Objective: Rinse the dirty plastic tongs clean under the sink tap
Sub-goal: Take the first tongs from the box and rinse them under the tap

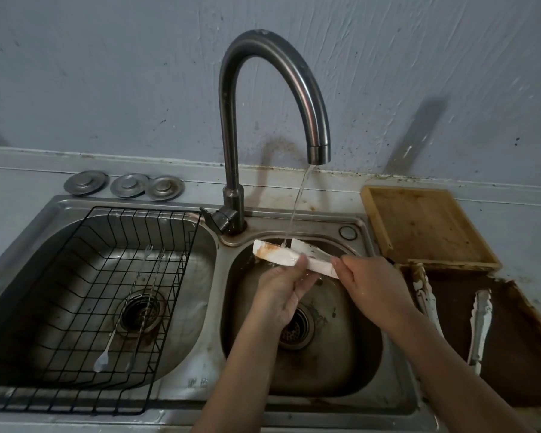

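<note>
White plastic tongs (278, 255) with brown stains near the tips lie across the right sink basin (350, 364), tips pointing left. Water runs from the dark curved tap (317, 145) and lands between the two arms of the tongs. My left hand (281, 292) grips them from below near the middle, fingers wrapped round. My right hand (369, 279) pinches the hinge end at the right. Both hands are over the basin, above the drain (295, 331).
A black wire rack (85, 310) sits in the left basin with thin metal utensils (113, 339) on it. Three metal drain covers (128, 185) lie behind. A wooden tray (419, 226) and a dirty brown tray (519, 354) with two more white tongs (480, 326) stand at right.
</note>
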Tool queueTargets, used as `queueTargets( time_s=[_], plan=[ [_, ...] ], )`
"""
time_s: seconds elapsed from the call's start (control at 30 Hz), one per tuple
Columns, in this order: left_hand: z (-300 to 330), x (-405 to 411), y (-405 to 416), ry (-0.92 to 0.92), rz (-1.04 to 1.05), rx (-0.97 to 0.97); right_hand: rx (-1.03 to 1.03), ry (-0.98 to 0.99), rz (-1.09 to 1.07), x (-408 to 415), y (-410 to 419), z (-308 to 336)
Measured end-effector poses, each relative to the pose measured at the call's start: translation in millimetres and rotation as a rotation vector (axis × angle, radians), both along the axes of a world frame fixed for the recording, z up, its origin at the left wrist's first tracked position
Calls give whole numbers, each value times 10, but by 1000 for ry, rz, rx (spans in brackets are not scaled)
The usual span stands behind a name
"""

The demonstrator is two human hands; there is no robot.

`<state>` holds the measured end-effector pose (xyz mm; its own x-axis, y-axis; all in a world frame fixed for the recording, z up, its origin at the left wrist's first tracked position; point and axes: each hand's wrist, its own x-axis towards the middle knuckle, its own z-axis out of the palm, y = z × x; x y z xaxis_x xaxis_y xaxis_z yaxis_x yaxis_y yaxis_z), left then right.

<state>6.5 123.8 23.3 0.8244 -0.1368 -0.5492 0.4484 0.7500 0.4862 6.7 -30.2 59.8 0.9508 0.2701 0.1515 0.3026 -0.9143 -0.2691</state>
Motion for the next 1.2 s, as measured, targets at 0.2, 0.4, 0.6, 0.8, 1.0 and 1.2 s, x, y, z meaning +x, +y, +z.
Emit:
queueTargets(
  time_s=[0.2, 0.4, 0.6, 0.8, 1.0, 1.2],
  plan=[
    [-18, 8, 33, 73, -28, 16, -7, 22, -23, -52, -140, 4],
    [-27, -5, 121, 68, -105, 109, 38, 23, 0, -40, -316, 8],
    [-13, 1, 181, 81, -153, 208, 70, 2, 18, -40, -352, -1],
    [-21, 7, 250, 108, -121, 196, 72, 15, 30, -26, -370, 2],
    [-1, 20, 336, 100, -68, 267, 66, 6, 34, -39, -391, -6],
    [-15, 11, 275, 112, -89, 270, -200, -29, 71, -38, -355, 55]
  ],
)
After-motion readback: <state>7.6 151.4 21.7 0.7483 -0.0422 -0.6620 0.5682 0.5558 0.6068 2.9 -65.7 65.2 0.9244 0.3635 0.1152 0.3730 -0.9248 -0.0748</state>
